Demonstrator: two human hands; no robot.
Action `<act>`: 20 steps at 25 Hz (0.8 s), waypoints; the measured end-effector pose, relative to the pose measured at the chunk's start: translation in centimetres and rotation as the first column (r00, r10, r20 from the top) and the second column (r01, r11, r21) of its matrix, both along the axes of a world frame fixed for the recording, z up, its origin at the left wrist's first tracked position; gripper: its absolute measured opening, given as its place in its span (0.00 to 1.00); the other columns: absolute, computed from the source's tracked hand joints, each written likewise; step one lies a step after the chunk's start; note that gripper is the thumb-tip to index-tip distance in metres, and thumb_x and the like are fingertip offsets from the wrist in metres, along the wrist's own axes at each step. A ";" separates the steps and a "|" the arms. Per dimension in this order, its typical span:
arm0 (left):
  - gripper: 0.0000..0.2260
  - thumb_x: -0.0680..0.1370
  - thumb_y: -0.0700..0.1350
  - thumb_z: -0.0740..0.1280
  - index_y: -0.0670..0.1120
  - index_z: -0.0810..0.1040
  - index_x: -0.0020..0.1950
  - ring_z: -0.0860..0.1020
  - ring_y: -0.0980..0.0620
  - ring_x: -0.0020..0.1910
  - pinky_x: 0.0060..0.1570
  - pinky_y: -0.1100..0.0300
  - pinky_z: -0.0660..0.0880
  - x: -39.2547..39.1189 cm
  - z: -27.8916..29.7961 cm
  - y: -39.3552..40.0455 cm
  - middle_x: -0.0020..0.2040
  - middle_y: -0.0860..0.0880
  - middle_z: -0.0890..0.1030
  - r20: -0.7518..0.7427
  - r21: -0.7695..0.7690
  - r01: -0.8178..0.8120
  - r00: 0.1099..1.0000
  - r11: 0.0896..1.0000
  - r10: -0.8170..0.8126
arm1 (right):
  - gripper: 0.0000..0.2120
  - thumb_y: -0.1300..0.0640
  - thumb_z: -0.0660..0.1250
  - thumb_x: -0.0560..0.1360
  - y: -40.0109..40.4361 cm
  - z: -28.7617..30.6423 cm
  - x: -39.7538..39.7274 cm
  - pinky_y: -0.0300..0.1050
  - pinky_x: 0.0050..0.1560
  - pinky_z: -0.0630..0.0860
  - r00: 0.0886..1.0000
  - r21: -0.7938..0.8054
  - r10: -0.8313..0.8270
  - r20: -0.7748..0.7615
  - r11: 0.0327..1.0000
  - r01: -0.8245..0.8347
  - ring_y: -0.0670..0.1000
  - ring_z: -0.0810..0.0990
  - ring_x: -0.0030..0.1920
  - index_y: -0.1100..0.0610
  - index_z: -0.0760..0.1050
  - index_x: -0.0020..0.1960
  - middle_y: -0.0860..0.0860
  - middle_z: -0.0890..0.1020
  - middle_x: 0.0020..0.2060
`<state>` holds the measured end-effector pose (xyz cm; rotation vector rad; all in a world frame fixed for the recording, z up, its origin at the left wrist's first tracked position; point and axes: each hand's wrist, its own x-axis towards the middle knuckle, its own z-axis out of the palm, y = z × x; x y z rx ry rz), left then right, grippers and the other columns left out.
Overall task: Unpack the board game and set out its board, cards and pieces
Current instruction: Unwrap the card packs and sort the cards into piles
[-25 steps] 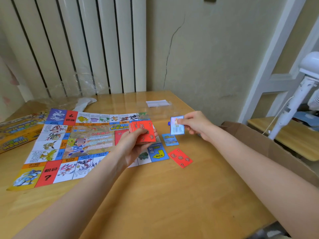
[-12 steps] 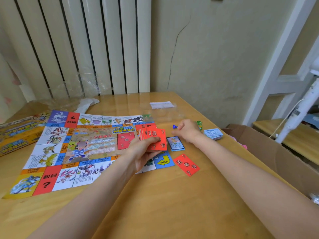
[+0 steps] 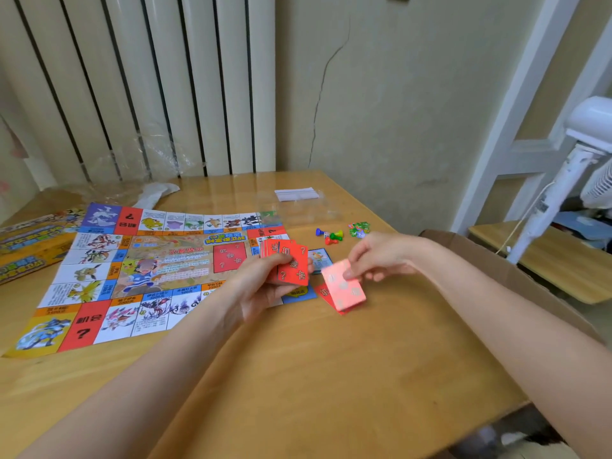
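The paper game board [image 3: 159, 270] lies unfolded on the left half of the wooden table [image 3: 298, 376]. My left hand [image 3: 261, 286] grips a fanned stack of red question-mark cards [image 3: 289, 263] over the board's right edge. My right hand [image 3: 381, 256] pinches a single red card [image 3: 344, 288], blurred by motion, just above another red card [image 3: 326, 294] lying on the table. A blue card [image 3: 320, 259] lies between my hands. Coloured pawns [image 3: 329, 236] and a small pile of green pieces [image 3: 358, 229] sit beyond my right hand.
The yellow game box [image 3: 29, 246] lies at the table's left edge. Clear plastic wrap [image 3: 149, 190] and a small plastic bag [image 3: 296, 194] lie at the back. A brown cardboard box [image 3: 516, 276] stands right of the table, a white fan stand [image 3: 556, 180] behind it.
My right hand left the blue card on the table, came back toward me and now holds a red card over the one lying there. The left hand's stack stayed roughly in place.
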<state>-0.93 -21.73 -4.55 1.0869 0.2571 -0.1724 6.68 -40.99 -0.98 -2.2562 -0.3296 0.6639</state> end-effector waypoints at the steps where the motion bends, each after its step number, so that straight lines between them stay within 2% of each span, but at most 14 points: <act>1: 0.07 0.78 0.36 0.62 0.40 0.75 0.55 0.84 0.51 0.35 0.32 0.60 0.81 -0.3 -0.1 0.0 0.40 0.43 0.84 -0.003 0.039 -0.013 1.000 0.999 0.013 | 0.10 0.65 0.72 0.70 0.1 -0.5 -0.3 0.32 0.21 0.65 0.999 -0.090 0.027 0.032 0.996 -0.024 0.41 0.69 0.20 0.58 0.73 0.34 0.50 0.75 0.26; 2: 0.07 0.77 0.36 0.64 0.42 0.75 0.54 0.83 0.52 0.34 0.31 0.61 0.80 -0.4 -0.3 -0.2 0.39 0.44 0.84 -0.005 0.088 -0.038 0.999 0.995 0.038 | 0.10 0.64 0.73 0.69 0.3 -1.1 -0.4 0.32 0.20 0.65 0.996 -0.164 0.044 0.080 0.986 -0.030 0.41 0.69 0.18 0.58 0.73 0.33 0.50 0.74 0.24; 5: 0.06 0.74 0.36 0.68 0.45 0.76 0.47 0.81 0.52 0.38 0.34 0.61 0.80 -0.7 -0.8 -1.1 0.41 0.46 0.81 0.007 0.165 -0.100 0.995 0.981 0.100 | 0.12 0.58 0.75 0.68 1.2 -2.3 -0.7 0.35 0.22 0.66 0.964 -0.358 0.080 0.254 0.934 0.017 0.42 0.66 0.15 0.57 0.72 0.34 0.51 0.74 0.24; 6: 0.06 0.73 0.36 0.69 0.46 0.76 0.46 0.80 0.52 0.38 0.33 0.61 0.80 -0.7 -0.9 -1.5 0.41 0.47 0.81 0.011 0.172 -0.113 0.994 0.979 0.112 | 0.12 0.57 0.74 0.69 1.4 -2.2 -0.9 0.36 0.23 0.65 0.953 -0.344 0.062 0.296 0.938 0.046 0.42 0.66 0.15 0.56 0.71 0.35 0.53 0.75 0.26; 7: 0.07 0.73 0.36 0.70 0.46 0.76 0.45 0.80 0.52 0.37 0.31 0.62 0.80 -0.7 -1.1 -1.7 0.41 0.47 0.81 0.012 0.173 -0.128 0.992 0.977 0.128 | 0.11 0.56 0.73 0.70 1.5 -2.0 -1.1 0.35 0.23 0.65 0.956 -0.229 0.004 0.293 0.971 0.066 0.43 0.67 0.17 0.57 0.72 0.36 0.54 0.75 0.28; 8: 0.06 0.73 0.36 0.70 0.45 0.76 0.46 0.80 0.52 0.36 0.30 0.62 0.80 -0.7 -1.1 -2.0 0.41 0.46 0.81 0.012 0.160 -0.141 0.990 0.977 0.141 | 0.09 0.55 0.70 0.72 1.6 -1.8 -1.3 0.34 0.23 0.66 0.973 -0.034 -0.072 0.221 0.996 0.082 0.44 0.69 0.20 0.58 0.73 0.39 0.55 0.76 0.30; 9: 0.07 0.73 0.36 0.70 0.44 0.77 0.48 0.80 0.52 0.37 0.30 0.63 0.80 -0.7 -1.1 -2.2 0.41 0.46 0.82 0.015 0.135 -0.144 0.990 0.980 0.144 | 0.09 0.54 0.68 0.74 1.8 -1.5 -1.8 0.34 0.23 0.67 0.988 0.163 -0.115 0.102 0.982 0.097 0.45 0.72 0.24 0.59 0.74 0.41 0.55 0.77 0.31; 10: 0.08 0.73 0.37 0.70 0.43 0.77 0.51 0.81 0.52 0.37 0.30 0.63 0.80 -0.6 -1.2 -2.4 0.41 0.46 0.82 0.020 0.104 -0.137 0.991 0.985 0.136 | 0.09 0.54 0.67 0.75 2.0 -1.2 -2.1 0.34 0.23 0.68 0.994 0.274 -0.108 0.027 0.957 0.097 0.46 0.73 0.26 0.60 0.76 0.42 0.54 0.78 0.31; 11: 0.09 0.74 0.38 0.69 0.42 0.77 0.53 0.81 0.52 0.37 0.31 0.63 0.80 -0.6 -1.0 -2.6 0.42 0.45 0.82 0.024 0.080 -0.121 0.993 0.989 0.119 | 0.09 0.55 0.68 0.75 2.1 -1.2 -2.3 0.33 0.23 0.67 0.995 0.296 -0.092 0.032 0.952 0.078 0.45 0.74 0.26 0.60 0.76 0.40 0.52 0.78 0.30; 13: 0.08 0.75 0.41 0.68 0.42 0.77 0.53 0.82 0.53 0.35 0.31 0.63 0.80 -0.6 -0.8 -2.4 0.41 0.45 0.83 0.026 0.057 -0.108 0.994 0.993 0.107 | 0.09 0.58 0.70 0.73 1.9 -0.9 -2.0 0.33 0.22 0.66 0.989 0.264 -0.106 0.103 0.962 0.075 0.43 0.72 0.22 0.59 0.75 0.36 0.49 0.77 0.24; 16: 0.11 0.76 0.41 0.66 0.41 0.75 0.58 0.83 0.51 0.38 0.30 0.62 0.80 -0.5 -0.7 -0.5 0.46 0.43 0.83 0.009 0.067 -0.160 0.987 0.985 0.160 | 0.09 0.62 0.70 0.72 0.6 -0.3 -1.4 0.33 0.22 0.65 0.991 0.181 -0.122 0.061 0.977 0.110 0.42 0.70 0.20 0.59 0.75 0.35 0.49 0.75 0.23; 18: 0.12 0.77 0.40 0.66 0.41 0.74 0.60 0.84 0.51 0.34 0.28 0.61 0.79 -0.7 -0.8 0.4 0.44 0.42 0.83 -0.014 0.064 -0.158 0.987 0.985 0.159 | 0.09 0.62 0.70 0.73 0.2 -0.9 -1.5 0.32 0.21 0.66 0.998 0.004 -0.045 0.052 0.999 0.045 0.42 0.70 0.20 0.59 0.74 0.34 0.50 0.75 0.25; 20: 0.10 0.77 0.38 0.64 0.41 0.73 0.59 0.83 0.50 0.31 0.27 0.61 0.79 -0.9 -0.9 0.2 0.40 0.43 0.84 -0.023 0.035 -0.130 0.991 0.991 0.131 | 0.11 0.61 0.71 0.72 0.8 -1.9 -1.5 0.33 0.20 0.66 0.994 -0.164 0.020 0.111 0.987 -0.001 0.42 0.69 0.19 0.59 0.73 0.33 0.50 0.76 0.24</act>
